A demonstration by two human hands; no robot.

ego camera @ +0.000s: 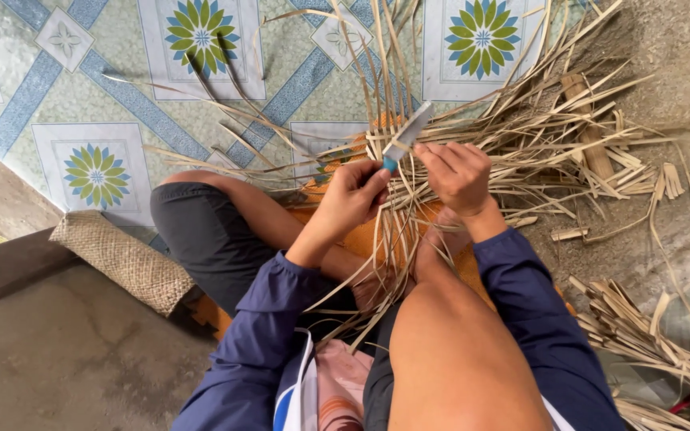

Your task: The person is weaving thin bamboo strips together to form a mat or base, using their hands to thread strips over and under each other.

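Observation:
My left hand (353, 195) grips a small knife (406, 134) with a blue handle and a flat grey blade that points up and to the right. My right hand (457, 172) pinches thin pale dry strips (393, 231), right beside the blade. The strips run from my lap up through both hands and fan out above them. Both hands sit close together over my bare knees, in dark blue sleeves.
A large loose heap of dry strips (569, 136) spreads to the upper right, with more strips (640, 335) at the lower right. A woven brown mat (125, 259) lies to the left on a concrete step. Patterned floor tiles (97, 172) cover the upper left.

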